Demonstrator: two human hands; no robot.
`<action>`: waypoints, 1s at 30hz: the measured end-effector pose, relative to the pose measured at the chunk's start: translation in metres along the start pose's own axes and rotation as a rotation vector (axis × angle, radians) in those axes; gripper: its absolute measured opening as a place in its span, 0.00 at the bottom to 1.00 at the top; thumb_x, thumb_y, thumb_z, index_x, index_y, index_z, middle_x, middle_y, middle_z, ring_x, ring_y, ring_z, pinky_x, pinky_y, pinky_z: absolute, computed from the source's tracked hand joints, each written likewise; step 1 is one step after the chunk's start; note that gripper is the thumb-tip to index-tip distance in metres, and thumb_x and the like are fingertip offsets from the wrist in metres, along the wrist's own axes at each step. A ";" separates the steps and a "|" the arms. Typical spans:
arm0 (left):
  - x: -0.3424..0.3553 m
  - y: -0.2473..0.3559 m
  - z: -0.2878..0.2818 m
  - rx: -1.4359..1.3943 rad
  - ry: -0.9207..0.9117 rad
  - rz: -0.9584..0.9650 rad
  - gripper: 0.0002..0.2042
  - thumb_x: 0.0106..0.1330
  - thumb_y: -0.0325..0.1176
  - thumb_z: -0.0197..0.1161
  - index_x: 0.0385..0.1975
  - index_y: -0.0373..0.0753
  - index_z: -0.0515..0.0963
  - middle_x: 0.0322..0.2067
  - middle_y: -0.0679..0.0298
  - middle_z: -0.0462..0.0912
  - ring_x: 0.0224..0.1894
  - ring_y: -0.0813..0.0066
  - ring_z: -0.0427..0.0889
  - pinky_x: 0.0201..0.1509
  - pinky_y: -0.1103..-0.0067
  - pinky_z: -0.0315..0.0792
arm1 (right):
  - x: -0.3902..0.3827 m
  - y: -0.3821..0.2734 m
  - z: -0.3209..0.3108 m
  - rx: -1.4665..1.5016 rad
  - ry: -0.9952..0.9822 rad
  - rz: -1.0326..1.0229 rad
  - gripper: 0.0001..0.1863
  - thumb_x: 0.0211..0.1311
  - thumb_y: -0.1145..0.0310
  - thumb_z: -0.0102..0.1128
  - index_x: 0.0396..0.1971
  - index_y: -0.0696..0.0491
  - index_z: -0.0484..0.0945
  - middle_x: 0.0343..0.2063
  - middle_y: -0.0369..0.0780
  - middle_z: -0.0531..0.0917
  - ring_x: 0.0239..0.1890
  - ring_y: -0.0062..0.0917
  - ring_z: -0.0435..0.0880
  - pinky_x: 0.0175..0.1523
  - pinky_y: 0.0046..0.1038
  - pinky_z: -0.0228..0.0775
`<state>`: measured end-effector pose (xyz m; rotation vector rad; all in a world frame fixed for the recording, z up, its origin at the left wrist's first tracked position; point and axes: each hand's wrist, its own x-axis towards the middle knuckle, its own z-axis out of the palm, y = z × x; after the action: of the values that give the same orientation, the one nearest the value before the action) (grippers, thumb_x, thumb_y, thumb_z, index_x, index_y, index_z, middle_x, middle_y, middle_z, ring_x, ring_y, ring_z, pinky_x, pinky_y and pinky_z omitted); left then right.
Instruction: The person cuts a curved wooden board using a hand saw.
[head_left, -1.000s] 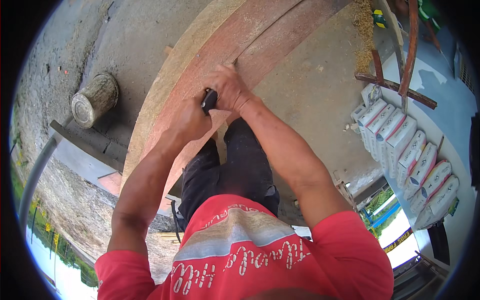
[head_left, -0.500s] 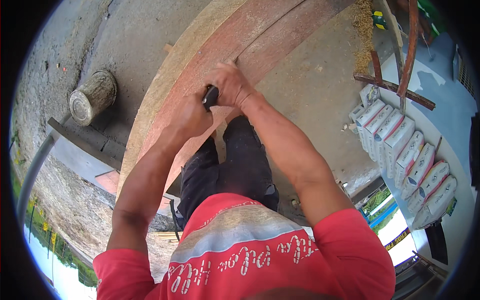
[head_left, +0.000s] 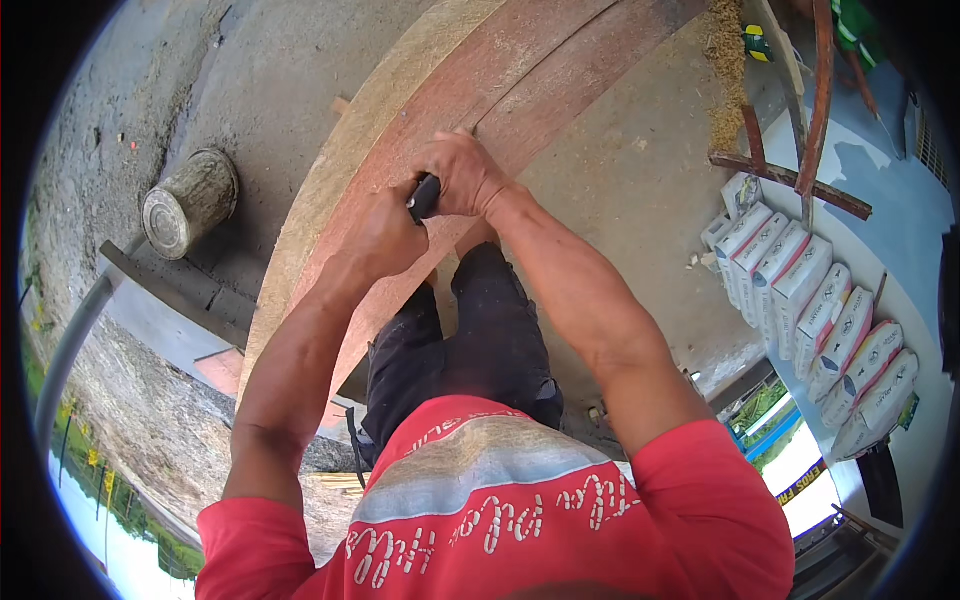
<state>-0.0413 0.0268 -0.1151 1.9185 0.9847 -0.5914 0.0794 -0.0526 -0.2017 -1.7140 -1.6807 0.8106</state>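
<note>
A wide reddish wooden board (head_left: 560, 75) curves across the upper middle, with a long dark line along its face. Over this board, my left hand (head_left: 388, 232) is closed round a black-handled tool (head_left: 424, 198). My right hand (head_left: 458, 172) is curled up against the same tool, a little farther out, near the end of the dark line. Only a short black piece of the tool shows between the two hands. Its working end is hidden by my fingers and cannot be made out.
A paler wooden strip (head_left: 375, 110) runs along the board's outer edge. A crusted bucket (head_left: 190, 205) lies on its side at the left, near a grey pipe (head_left: 70, 340). White sacks (head_left: 790, 270), crossed wood pieces (head_left: 790, 180), sawdust (head_left: 727, 80) and a person in green (head_left: 858, 30) are at the right.
My hands keep nearly the same grip and place on the board. The whole view has shifted slightly. At the upper right, more of the other person's arm shows.
</note>
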 end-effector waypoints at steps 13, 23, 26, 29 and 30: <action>-0.093 -0.009 -0.010 -0.018 -0.096 -0.055 0.23 0.55 0.22 0.59 0.54 0.29 0.74 0.27 0.36 0.82 0.34 0.34 0.83 0.41 0.54 0.77 | -0.033 -0.061 0.009 0.135 0.128 -0.120 0.11 0.38 0.60 0.71 0.20 0.45 0.77 0.24 0.34 0.79 0.35 0.32 0.79 0.44 0.36 0.67; -0.028 -0.001 0.011 -0.081 -0.097 0.051 0.23 0.57 0.25 0.61 0.54 0.25 0.72 0.33 0.33 0.82 0.41 0.34 0.82 0.47 0.53 0.75 | -0.035 -0.010 0.006 0.021 0.123 0.096 0.07 0.43 0.67 0.70 0.24 0.46 0.81 0.30 0.35 0.82 0.43 0.35 0.79 0.53 0.39 0.66; -0.019 -0.004 0.013 -0.078 -0.048 0.008 0.24 0.58 0.24 0.61 0.57 0.31 0.74 0.33 0.36 0.82 0.40 0.36 0.83 0.45 0.58 0.75 | -0.022 0.005 -0.006 0.036 0.122 0.023 0.08 0.41 0.67 0.71 0.24 0.45 0.80 0.28 0.36 0.81 0.41 0.35 0.79 0.52 0.38 0.67; -0.014 0.018 0.005 -0.063 -0.102 -0.052 0.25 0.59 0.26 0.62 0.59 0.31 0.72 0.32 0.36 0.82 0.38 0.37 0.83 0.45 0.59 0.75 | -0.022 0.009 -0.007 0.245 0.135 0.032 0.09 0.41 0.65 0.71 0.23 0.46 0.80 0.26 0.35 0.79 0.39 0.35 0.79 0.49 0.38 0.68; -0.014 0.028 -0.002 -0.092 -0.120 -0.074 0.26 0.59 0.27 0.62 0.60 0.31 0.72 0.32 0.36 0.82 0.38 0.37 0.84 0.45 0.59 0.75 | -0.024 0.009 -0.008 0.253 0.134 0.039 0.09 0.41 0.65 0.71 0.23 0.46 0.80 0.26 0.35 0.79 0.39 0.35 0.79 0.49 0.38 0.68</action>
<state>-0.0264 0.0142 -0.0906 1.7510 0.9925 -0.6847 0.0906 -0.0763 -0.2035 -1.5932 -1.3952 0.8663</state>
